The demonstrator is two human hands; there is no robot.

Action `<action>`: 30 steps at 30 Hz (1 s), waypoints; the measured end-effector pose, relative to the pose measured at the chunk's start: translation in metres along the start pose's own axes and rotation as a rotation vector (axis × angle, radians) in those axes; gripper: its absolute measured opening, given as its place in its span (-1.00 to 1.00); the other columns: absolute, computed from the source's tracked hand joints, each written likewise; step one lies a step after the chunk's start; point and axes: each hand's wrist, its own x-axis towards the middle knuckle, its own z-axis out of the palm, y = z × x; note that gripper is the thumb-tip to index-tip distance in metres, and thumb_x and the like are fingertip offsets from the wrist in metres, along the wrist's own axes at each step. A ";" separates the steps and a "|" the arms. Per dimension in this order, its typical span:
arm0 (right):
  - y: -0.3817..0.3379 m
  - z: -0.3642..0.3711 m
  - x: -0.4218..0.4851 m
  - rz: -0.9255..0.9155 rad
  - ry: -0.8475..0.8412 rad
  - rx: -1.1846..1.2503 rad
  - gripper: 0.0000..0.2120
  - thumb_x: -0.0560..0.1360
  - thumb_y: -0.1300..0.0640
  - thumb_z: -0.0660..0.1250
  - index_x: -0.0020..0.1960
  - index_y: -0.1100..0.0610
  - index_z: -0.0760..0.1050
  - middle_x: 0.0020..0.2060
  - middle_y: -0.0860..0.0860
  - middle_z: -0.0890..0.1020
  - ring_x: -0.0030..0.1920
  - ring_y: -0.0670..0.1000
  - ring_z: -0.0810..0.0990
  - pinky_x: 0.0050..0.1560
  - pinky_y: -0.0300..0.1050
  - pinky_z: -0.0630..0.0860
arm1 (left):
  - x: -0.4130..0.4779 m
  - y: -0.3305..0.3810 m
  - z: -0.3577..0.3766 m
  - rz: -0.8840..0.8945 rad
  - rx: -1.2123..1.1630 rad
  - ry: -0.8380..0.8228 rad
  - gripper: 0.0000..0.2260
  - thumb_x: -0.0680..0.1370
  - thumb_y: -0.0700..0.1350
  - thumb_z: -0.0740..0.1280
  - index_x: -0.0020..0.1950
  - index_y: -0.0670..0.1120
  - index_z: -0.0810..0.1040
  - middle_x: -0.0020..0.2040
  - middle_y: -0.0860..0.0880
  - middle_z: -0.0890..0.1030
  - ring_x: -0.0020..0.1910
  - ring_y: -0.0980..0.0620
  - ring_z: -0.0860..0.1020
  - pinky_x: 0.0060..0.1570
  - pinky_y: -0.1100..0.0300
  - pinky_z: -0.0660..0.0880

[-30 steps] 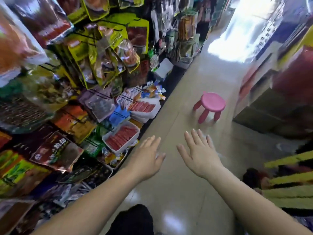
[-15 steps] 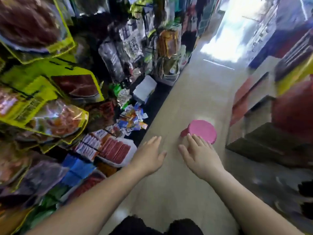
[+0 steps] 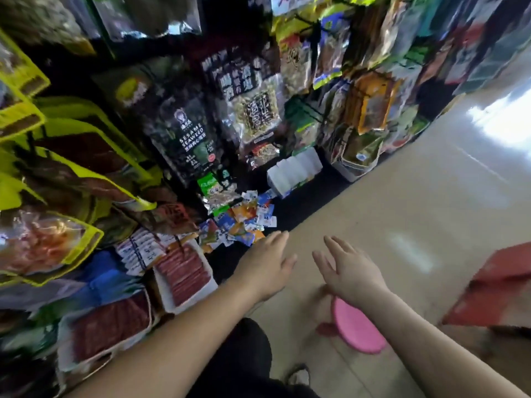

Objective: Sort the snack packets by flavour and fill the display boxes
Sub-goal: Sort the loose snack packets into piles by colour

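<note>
Low left: box (image 3: 166, 295) w/ red packets (image 3: 184, 272).

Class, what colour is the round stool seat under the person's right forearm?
Pink, a plain solid pink. The stool seat shows best in the head view.

Shop aisle: glossy beige floor (image 3: 402, 214), bright glare patch (image 3: 505, 122) far right, 1 round pink stool (image 3: 356, 328) standing on it, blurred red fixture (image 3: 494, 288) right edge, black shelf base (image 3: 313, 205) along left.
</note>
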 end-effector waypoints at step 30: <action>0.087 -0.059 0.413 -0.594 -0.493 -0.232 -0.32 0.63 -0.38 0.08 0.59 0.01 0.33 0.53 -0.01 0.42 0.52 0.07 0.39 0.47 0.07 0.37 | 0.268 0.040 0.059 -0.839 -0.350 0.239 -0.42 0.68 0.10 0.25 0.66 -0.01 0.17 0.57 -0.09 0.37 0.50 -0.11 0.41 0.42 -0.01 0.42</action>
